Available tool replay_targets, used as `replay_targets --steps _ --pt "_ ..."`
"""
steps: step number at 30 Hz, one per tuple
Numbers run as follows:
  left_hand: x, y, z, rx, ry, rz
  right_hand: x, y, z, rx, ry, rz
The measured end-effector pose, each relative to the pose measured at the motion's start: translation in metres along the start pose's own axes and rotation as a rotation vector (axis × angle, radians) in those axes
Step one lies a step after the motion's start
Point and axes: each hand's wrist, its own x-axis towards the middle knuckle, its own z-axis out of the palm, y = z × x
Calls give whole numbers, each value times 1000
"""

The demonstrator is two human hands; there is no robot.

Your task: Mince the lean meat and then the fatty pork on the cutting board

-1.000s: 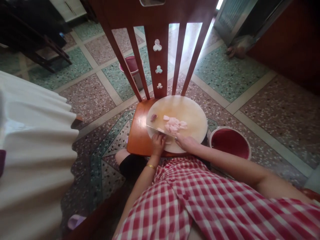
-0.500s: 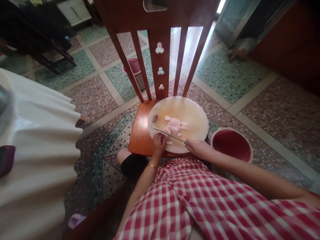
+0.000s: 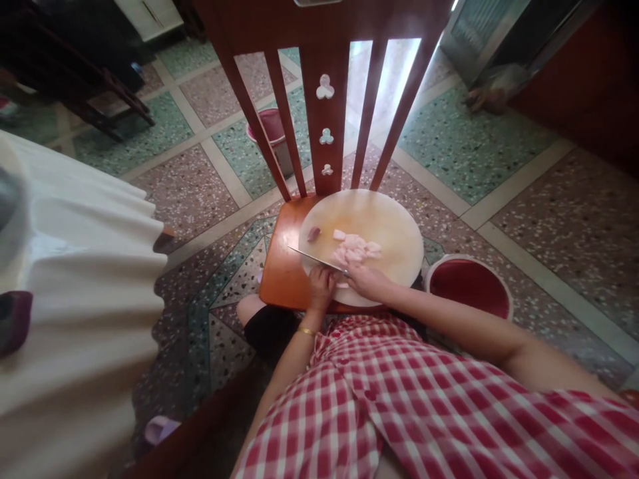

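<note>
Cream tablecloth [image 3: 80, 293], speckled floor [image 3: 469, 146].

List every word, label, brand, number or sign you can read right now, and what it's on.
None: I can read no text anywhere in this view.
The knife, round cutting board and chair show no legible lettering.

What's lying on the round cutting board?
Pale cut pieces and one dark reddish piece lie on the cutting board; whatever is beneath the left hand is hidden.
</note>
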Motion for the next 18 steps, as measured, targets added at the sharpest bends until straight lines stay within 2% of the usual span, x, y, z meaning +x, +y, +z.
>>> replay_targets --steps 2,5,7,12,14,18 --pt "0 0 1 13 5 -4 -24 13 4 -15 -83 72" --pt "0 0 2 6 15 -14 -48 24 7 -44 -127 112" --pt "1 0 2 1 9 -29 -46 21 8 -50 -117 131" --pt "0 4 -7 -15 -34 -13 -18 7 1 6 -26 107" --pt "-2 6 -10 3 -18 -23 -21 7 -4 8 -20 119" --pt "-7 5 -8 27 65 -68 -48 11 -12 -12 -30 102"
